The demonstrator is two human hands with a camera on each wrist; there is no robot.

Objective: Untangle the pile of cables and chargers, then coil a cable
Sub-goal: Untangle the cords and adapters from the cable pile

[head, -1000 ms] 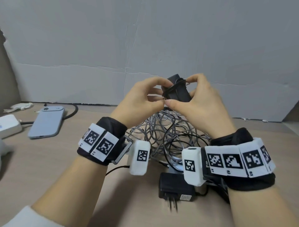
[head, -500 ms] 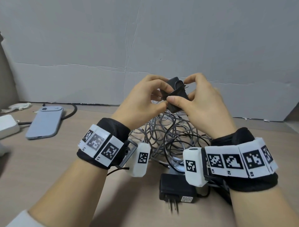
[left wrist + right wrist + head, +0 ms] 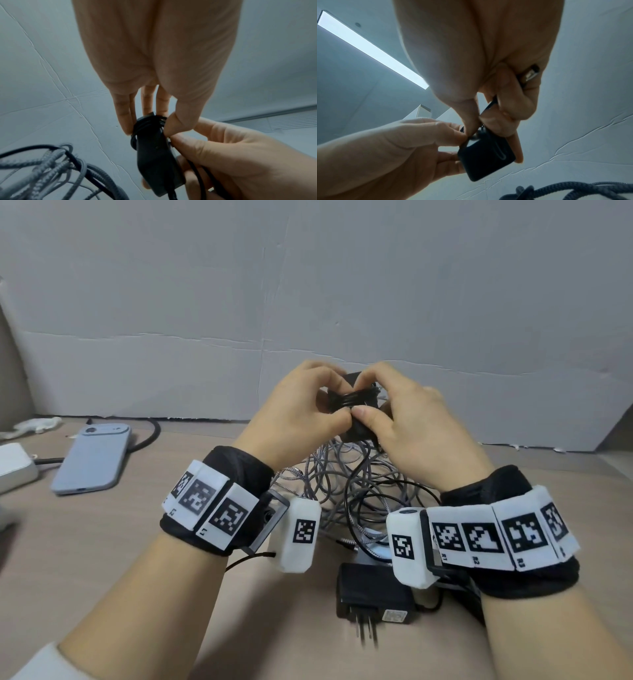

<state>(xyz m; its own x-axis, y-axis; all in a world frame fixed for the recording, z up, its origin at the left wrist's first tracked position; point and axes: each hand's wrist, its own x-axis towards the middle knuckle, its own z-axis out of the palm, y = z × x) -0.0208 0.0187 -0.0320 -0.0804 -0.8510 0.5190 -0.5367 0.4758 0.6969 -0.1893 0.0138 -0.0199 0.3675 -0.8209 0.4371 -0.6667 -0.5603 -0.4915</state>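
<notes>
- Both hands are up in the air over the table (image 3: 102, 559), close together.
- Between them is a small black charger (image 3: 154, 159) with a thin black cable (image 3: 147, 122) wound round its top.
- The left hand (image 3: 294, 419) pinches the top of the charger. Its thumb is on one side and its fingers (image 3: 123, 115) are on the other, right on the wound cable.
- The right hand (image 3: 418, 429) grips the same charger from the other side. Its thumb tip touches the left thumb.
- In the right wrist view, a metal plug end (image 3: 529, 73) is tucked under the curled fingers of the right hand.
- A messy pile of cables (image 3: 346, 491), grey woven ones and thin black ones, sits on the table under the hands. Some strands go up toward the charger.
- A second black charger (image 3: 373, 594) lies flat on the table near the person, just in front of the pile. Its metal prongs point at the person.
- A light blue phone (image 3: 92, 458) lies face down on the left, well apart from the pile.
- A white box (image 3: 13, 467) sits at the left edge.
</notes>
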